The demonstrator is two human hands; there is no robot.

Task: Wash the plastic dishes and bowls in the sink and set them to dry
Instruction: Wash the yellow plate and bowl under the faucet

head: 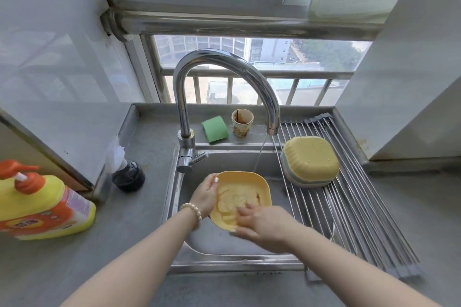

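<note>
Big grey counter [74, 257] all around, with a steel sink [224, 247] set in the middle. Tall shiny tap [224, 67] bending over the sink, a thin line of water [259, 154] running down. Metal drying rack [349, 207] lying over the right side of the sink. On the rack, a stack of bowls [310, 161] turned upside down, yellow one on top. Big yellow soap bottle [42, 204] far off on the left. Over the sink, a yellow bowl [239, 199] tipped toward the person, with a little brown smear inside. Left hand [205, 195] curled round the bowl's left rim, thumb on the edge. Right hand [264, 222] inside the bowl, blurry, fingers seem spread and flat on the bottom. Green sponge [215, 129] and dirty paper cup [242, 123] standing behind the sink. Looks like the scrubbing step. Next, probably: bowl under the water for a rinse, then upside down on the rack beside the stack.
</note>
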